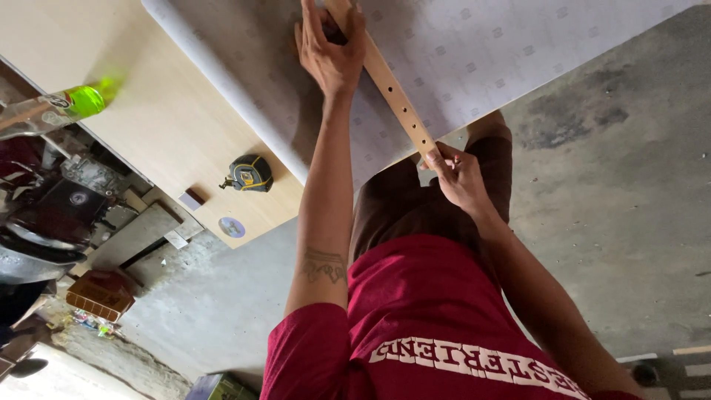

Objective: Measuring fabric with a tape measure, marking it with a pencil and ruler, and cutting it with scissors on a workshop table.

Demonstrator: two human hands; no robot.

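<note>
— What do the hands hold here, seen from above the worker's head?

— A long wooden strip (391, 85) with a row of small holes along its face, laid slantwise across a pale printed sheet (474, 59) spread over a light wooden board (159, 118); the left hand (331, 52) lies flat on the strip's far end, fingers stretched forward and close together, pressing it down onto the sheet; the right hand (458, 174) grips the near end, fingers curled tightly about the wood where it reaches the sheet's edge.

— And around them?

— A yellow and black tape measure (250, 173) rests on the bare board, just beside the sheet's rolled left edge; a small dark block (192, 198) and a round sticker (232, 227) lie near the board's corner, well apart from the hands; a green plastic bottle (78, 102) sits at the board's far left edge, blurred; beyond it, dark machinery (44, 222) and a woven basket (100, 294) stand on the ground; the person wears a dark red shirt (422, 326) and brown shorts (404, 204), with a tattoo (324, 265) showing on the left forearm; grey concrete floor (622, 185) fills the right side.
</note>
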